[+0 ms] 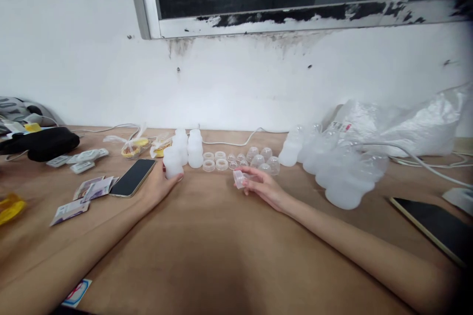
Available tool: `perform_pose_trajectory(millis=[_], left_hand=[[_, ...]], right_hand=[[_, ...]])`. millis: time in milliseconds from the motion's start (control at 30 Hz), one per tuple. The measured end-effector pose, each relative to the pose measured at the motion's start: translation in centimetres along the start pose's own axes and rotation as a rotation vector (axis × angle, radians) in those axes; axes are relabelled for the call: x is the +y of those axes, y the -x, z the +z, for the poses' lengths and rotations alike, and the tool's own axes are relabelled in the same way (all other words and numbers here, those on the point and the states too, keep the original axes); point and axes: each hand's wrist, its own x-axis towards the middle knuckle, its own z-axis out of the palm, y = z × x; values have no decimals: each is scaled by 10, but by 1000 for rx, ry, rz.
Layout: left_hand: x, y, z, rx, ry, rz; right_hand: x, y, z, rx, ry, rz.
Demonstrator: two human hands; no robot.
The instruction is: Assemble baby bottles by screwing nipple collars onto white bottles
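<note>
White, frosted plastic fills the left hand (158, 186): its thumb lies across the front of a small bottle (173, 160) and its fingers wrap the far side, the forearm slanting in from the lower left. The right hand (269, 190) comes in from the lower right, palm turned inward, and pinches a clear collar (238, 179) between thumb and fingertips, just above the brown tabletop (207, 246).

Between the hands and the wall (236, 83), four pale rings (209, 165) sit two by two. Right of them stand four small clear teats (243, 163), then five clear domes (273, 164).

More white bottles (195, 150) stand behind the held one, too overlapped to count. Beyond the right hand, a larger cluster of white bottles with clear domed tops (343, 187) crowds together; whether anything is inside cannot be told.

Two clear bags with yellow contents (136, 147) lie behind the left hand. Farther out are two dark-screened phones, one at left (133, 178), one at right (430, 226), and a crumpled plastic bag (417, 123).
</note>
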Motion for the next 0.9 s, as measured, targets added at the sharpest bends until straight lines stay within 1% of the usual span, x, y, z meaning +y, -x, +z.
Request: perform_pose_trajectory(millis=[67,133,200,267,333,367,433,533,600,733,900], left_hand=[[9,5,-6,2,-8,31],[25,10,-13,-29,-20,148],[45,12,-17,-120,-25,296],[61,12,-14,-195,-33,413],[69,9,-4,-218,0,500],[69,7,2,-224,29,529],[63,5,14,-232,90,537],[51,5,24,-283,144,482],[49,6,24,-302,132,462],[51,7,20,-330,60,529],[54,7,22,-355,90,572]], right_hand=[[0,0,-1,1,3,-12],[-1,0,-1,13,-8,-32],[-3,1,-2,20,-19,-63],[-4,3,-2,21,-27,-96],[-4,4,-3,27,-31,-127],[-4,5,-3,31,-28,-138],[-3,5,-3,33,-12,-147],[-1,5,-3,37,-4,-153],[-2,5,-3,38,-11,-151],[-4,5,0,34,-12,-132],[-6,7,0,58,72,-145]])
